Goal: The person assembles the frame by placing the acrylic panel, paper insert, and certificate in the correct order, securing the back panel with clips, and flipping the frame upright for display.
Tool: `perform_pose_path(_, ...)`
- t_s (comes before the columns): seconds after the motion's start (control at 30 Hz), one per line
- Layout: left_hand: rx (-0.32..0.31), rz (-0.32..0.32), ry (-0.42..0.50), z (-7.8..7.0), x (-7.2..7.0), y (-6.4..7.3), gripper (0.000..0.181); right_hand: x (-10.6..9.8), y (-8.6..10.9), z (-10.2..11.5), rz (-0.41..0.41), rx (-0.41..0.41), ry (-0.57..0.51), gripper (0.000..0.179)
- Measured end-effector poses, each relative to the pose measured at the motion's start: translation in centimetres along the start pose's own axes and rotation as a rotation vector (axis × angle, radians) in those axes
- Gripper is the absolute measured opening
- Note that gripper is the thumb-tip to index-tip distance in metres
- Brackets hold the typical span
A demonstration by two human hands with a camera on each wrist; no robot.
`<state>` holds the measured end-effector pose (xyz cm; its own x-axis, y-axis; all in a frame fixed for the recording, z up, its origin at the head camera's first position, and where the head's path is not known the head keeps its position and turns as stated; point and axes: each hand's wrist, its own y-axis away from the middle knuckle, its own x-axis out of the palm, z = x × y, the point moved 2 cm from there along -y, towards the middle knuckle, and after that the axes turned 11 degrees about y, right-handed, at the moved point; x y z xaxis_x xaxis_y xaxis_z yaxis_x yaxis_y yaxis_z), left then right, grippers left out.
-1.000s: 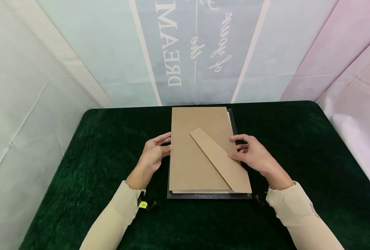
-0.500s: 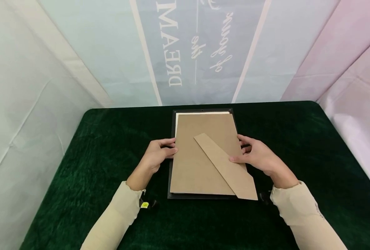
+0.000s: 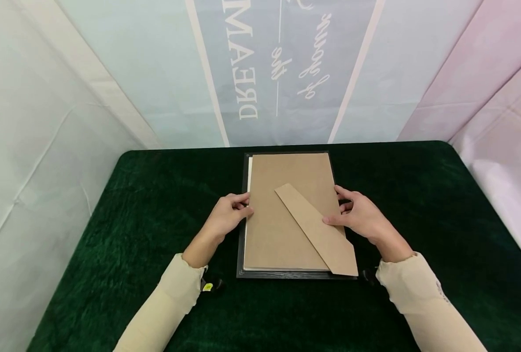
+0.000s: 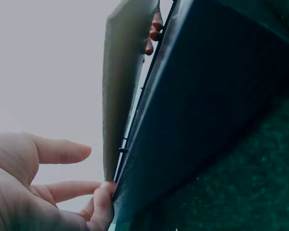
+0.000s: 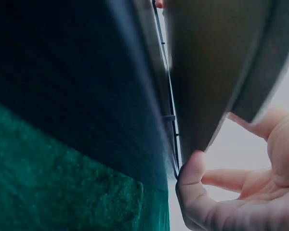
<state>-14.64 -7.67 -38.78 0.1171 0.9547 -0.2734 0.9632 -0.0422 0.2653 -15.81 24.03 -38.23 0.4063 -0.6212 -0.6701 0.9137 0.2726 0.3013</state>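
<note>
A black picture frame lies face down on the table. Over it is a brown backing board with a slanted stand leg on its back. Both wrist views show a narrow gap between the board and the frame. My left hand holds the board's left edge, fingertips at its underside; in the left wrist view the thumb appears apart from it. My right hand grips the right edge, thumb on the stand leg, fingers under the edge. A white layer shows along the board's left side.
Dark green plush cloth covers the table. Small dark clips stand along the frame's inner edge. A printed pale backdrop hangs behind the table's far edge, with white fabric at the left.
The backing board first shifted toward me and to the right, then moved slightly away again, now lying more nearly within the frame's outline. Both hands moved with it.
</note>
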Motion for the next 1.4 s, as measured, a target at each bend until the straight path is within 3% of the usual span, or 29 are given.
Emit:
perform_pose_path(0.67, 0.1, -0.059, -0.25, -1.1, -0.4, 0.6, 0.036, 0.0, 0.1, -0.1, -0.001, 0.077, 0.079, 0.101)
perform_pose_path(0.8, 0.129, -0.102, -0.281, -0.9, -0.8, 0.3, 0.032, 0.2, 0.1, 0.0, -0.01, 0.07, 0.119, 0.101)
perform_pose_path(0.93, 0.089, -0.094, -0.282, -0.4, -1.0, 0.1, 0.036, 0.2, 0.1, 0.3, -0.012, 0.061, 0.16, 0.1)
perform_pose_path(1.07, 0.038, -0.071, -0.275, -0.1, -1.1, 0.0, 0.038, 0.4, 0.0, 0.4, -0.042, 0.047, 0.155, 0.087)
perform_pose_path(1.23, 0.049, -0.08, -0.291, -0.1, -1.2, -0.1, 0.036, 0.4, -0.1, 0.4, -0.121, 0.031, 0.115, 0.062)
perform_pose_path(1.4, 0.062, -0.075, -0.289, -0.2, -1.1, -0.2, 0.037, 0.0, -0.1, 0.0, -0.132, 0.009, 0.05, 0.057)
